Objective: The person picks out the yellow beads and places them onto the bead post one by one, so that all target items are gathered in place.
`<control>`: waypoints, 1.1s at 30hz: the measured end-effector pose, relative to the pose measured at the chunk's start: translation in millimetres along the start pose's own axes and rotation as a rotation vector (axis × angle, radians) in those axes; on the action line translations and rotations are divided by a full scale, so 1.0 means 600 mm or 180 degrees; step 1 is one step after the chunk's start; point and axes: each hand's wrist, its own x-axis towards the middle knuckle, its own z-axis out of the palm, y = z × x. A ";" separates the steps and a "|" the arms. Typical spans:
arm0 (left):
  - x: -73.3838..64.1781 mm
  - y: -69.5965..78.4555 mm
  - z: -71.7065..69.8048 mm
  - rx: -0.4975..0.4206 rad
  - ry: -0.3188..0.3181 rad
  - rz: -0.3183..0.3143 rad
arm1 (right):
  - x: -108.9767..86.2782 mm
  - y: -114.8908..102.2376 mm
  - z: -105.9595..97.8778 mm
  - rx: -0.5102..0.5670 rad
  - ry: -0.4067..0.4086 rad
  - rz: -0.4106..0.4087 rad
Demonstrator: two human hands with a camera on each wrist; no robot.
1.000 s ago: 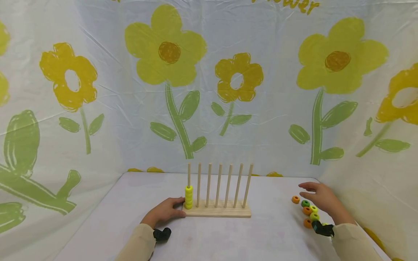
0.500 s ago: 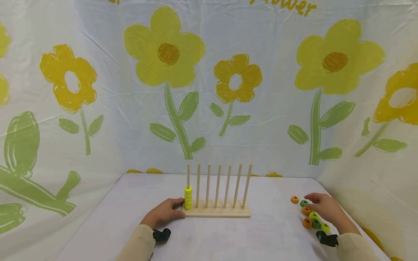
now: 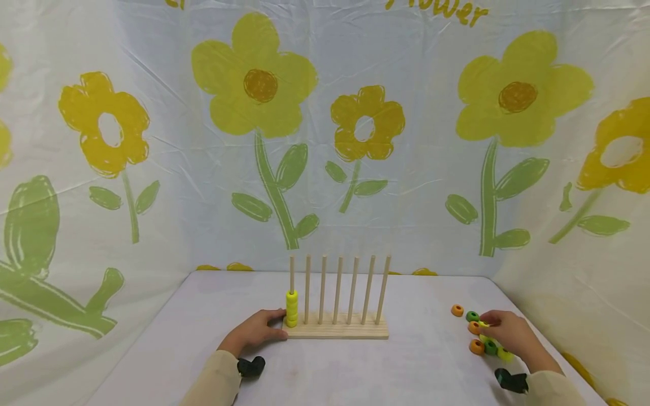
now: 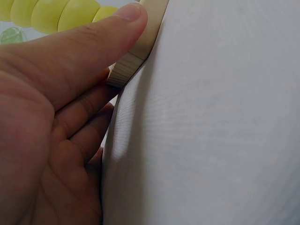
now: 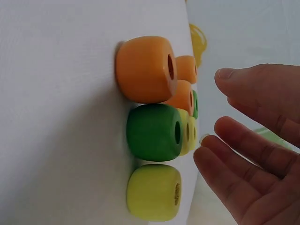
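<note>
In the head view a wooden peg stand (image 3: 337, 331) bears several upright pegs. Yellow beads (image 3: 291, 309) are stacked on its leftmost peg. My left hand (image 3: 256, 328) grips the stand's left end; the left wrist view has the thumb on the wooden base (image 4: 129, 65) and the fingers at its end. Over a cluster of loose beads at the right hovers my right hand (image 3: 513, 334), fingers pointing at them. The right wrist view puts an orange bead (image 5: 143, 70), a green bead (image 5: 152, 132) and a yellow bead (image 5: 152, 193) nearest, with a gap between thumb and fingers.
Farthest left in the cluster lies a single orange bead (image 3: 457, 310), beside a green bead (image 3: 472, 316). The white table (image 3: 396, 372) meets a flower-print cloth (image 3: 421, 214) at the back and sides.
My right hand has lowered and drawn slightly nearer over the beads, its fingers now covering part of the yellow ones. The left hand stays on the stand.
</note>
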 end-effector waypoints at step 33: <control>-0.001 -0.003 0.000 -0.0037 -0.0028 0.0019 | 0.004 0.019 0.030 -0.0127 0.0201 0.0274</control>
